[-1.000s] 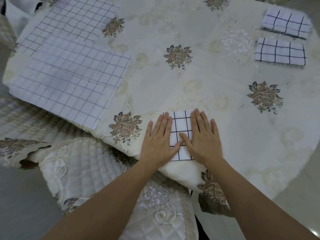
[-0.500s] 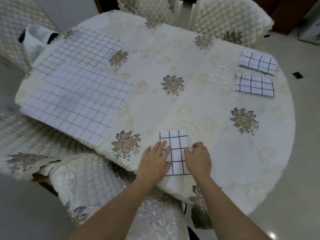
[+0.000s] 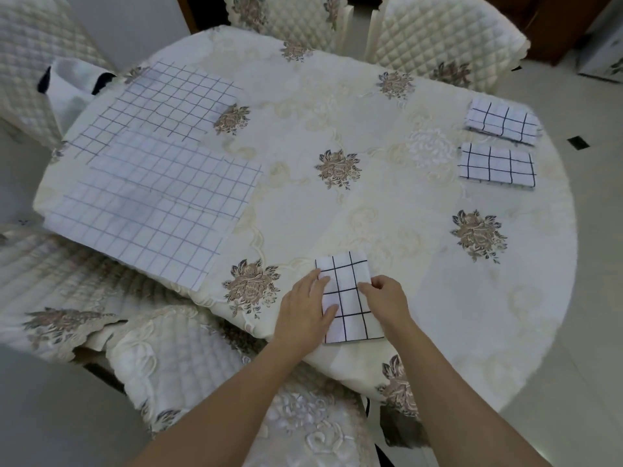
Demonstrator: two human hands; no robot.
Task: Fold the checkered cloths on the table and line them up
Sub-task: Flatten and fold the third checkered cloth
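Note:
A small folded white cloth with black checks (image 3: 349,294) lies at the near edge of the round table (image 3: 371,210). My left hand (image 3: 305,306) rests flat on its left side, fingers together. My right hand (image 3: 386,299) curls its fingers around the cloth's right edge and pinches it. Two folded checkered cloths lie one behind the other at the far right: the nearer one (image 3: 497,166) and the farther one (image 3: 504,120). At the left, two large unfolded checkered cloths overlap: one in front (image 3: 151,203) and one behind (image 3: 158,102).
The table wears a cream embroidered cover with brown flower motifs. Quilted chairs stand around it: one under my arms (image 3: 236,382), one at the left (image 3: 43,274), two at the back (image 3: 445,32). A white bag (image 3: 72,87) sits at the back left.
The view has pulled back and risen. Both hands lay flat on the folded cloth; now the right hand's fingers have curled onto its right edge and the left hand has slid to the left side.

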